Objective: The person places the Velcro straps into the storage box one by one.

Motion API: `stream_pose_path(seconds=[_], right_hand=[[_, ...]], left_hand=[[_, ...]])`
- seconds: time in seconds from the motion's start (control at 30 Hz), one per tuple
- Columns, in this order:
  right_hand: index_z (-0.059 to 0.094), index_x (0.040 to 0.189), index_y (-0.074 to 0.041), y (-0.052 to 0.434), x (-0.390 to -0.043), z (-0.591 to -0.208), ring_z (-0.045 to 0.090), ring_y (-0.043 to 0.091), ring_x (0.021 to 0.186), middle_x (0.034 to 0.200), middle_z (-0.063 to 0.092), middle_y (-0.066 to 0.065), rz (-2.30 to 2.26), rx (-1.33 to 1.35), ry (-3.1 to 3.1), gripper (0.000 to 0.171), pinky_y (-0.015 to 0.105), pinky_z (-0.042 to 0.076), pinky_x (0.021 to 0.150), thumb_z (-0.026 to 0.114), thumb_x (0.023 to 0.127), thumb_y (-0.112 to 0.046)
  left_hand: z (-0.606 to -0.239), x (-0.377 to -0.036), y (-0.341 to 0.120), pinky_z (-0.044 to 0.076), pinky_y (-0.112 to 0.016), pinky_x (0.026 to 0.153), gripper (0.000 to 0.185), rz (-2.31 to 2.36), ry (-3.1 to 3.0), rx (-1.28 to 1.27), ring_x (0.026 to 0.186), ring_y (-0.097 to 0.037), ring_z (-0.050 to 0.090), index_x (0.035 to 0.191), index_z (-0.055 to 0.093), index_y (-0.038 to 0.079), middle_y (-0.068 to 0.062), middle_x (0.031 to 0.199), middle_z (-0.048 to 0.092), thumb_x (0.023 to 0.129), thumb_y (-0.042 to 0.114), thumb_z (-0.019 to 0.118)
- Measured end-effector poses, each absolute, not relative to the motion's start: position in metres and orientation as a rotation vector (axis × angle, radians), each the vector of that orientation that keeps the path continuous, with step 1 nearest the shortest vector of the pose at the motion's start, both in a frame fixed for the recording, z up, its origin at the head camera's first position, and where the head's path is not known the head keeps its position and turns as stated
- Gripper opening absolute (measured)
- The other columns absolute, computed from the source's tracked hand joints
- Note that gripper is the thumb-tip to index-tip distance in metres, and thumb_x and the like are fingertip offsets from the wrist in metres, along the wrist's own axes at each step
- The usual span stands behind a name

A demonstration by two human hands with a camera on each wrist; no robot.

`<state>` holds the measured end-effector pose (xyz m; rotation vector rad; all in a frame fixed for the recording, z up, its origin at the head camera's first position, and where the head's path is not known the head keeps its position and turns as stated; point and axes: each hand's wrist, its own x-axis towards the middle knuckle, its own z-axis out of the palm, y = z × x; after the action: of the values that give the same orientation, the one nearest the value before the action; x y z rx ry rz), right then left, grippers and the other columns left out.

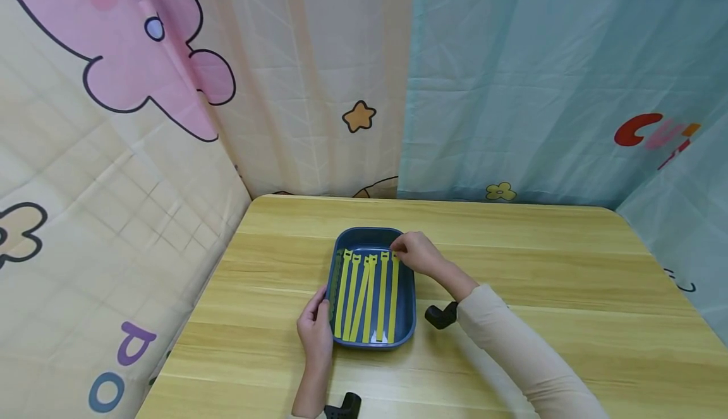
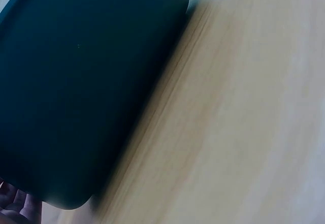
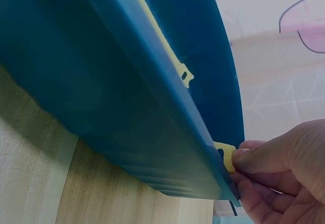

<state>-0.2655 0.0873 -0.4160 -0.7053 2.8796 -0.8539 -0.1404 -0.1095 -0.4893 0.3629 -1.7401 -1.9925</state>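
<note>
A dark blue tray [image 1: 366, 237] lies on the table, with several yellow cable straps [image 1: 352, 299] side by side lengthwise in it. Their slotted heads point to the far end, and two straps lean against each other near the middle. My left hand [image 1: 316, 330] holds the tray's near left side, thumb at the rim; in the left wrist view, the tray wall [image 2: 81, 87] hides most of it. At the far right corner, my right hand [image 1: 419, 253] pinches the head of the rightmost cable strap [image 3: 227, 159] between thumb and fingers, just inside the rim.
The wooden table [image 1: 540, 255] extends to both sides of the tray. Printed curtains [image 1: 318, 90] hang behind it and along the left and right. A black wrist-worn device [image 1: 441, 315] sits by the right sleeve, another [image 1: 344, 406] by the left wrist.
</note>
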Motion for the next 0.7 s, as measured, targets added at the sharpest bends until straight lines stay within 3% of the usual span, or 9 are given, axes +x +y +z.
stream_pose_path(seconds=[0.47,0.7], right_hand=[[0.069,0.099,0.003,0.085,-0.264,-0.418,0.062,0.022,0.084,0.094,0.067,0.011,-0.891,-0.674,2.927,0.018,0.033,0.052,0.072,0.059,0.084,0.003],[0.066,0.104,0.004,0.099,-0.252,-0.422,0.060,0.026,0.088,0.097,0.066,0.014,-1.306,-0.470,2.956,0.020,0.037,0.051,0.076,0.060,0.087,-0.004]], left_hand=[[-0.492,-0.142,-0.112,0.043,-0.015,0.082,0.029,-1.982,-1.743,0.356,0.111,-0.021,0.051,0.116,0.060,-0.007,-0.018,0.118,0.058,0.091,0.000,0.046],[-0.488,-0.143,-0.115,0.041,-0.017,0.088,0.031,-1.951,-1.803,0.372,0.116,-0.023,0.048,0.119,0.057,-0.007,-0.018,0.122,0.056,0.092,0.003,0.046]])
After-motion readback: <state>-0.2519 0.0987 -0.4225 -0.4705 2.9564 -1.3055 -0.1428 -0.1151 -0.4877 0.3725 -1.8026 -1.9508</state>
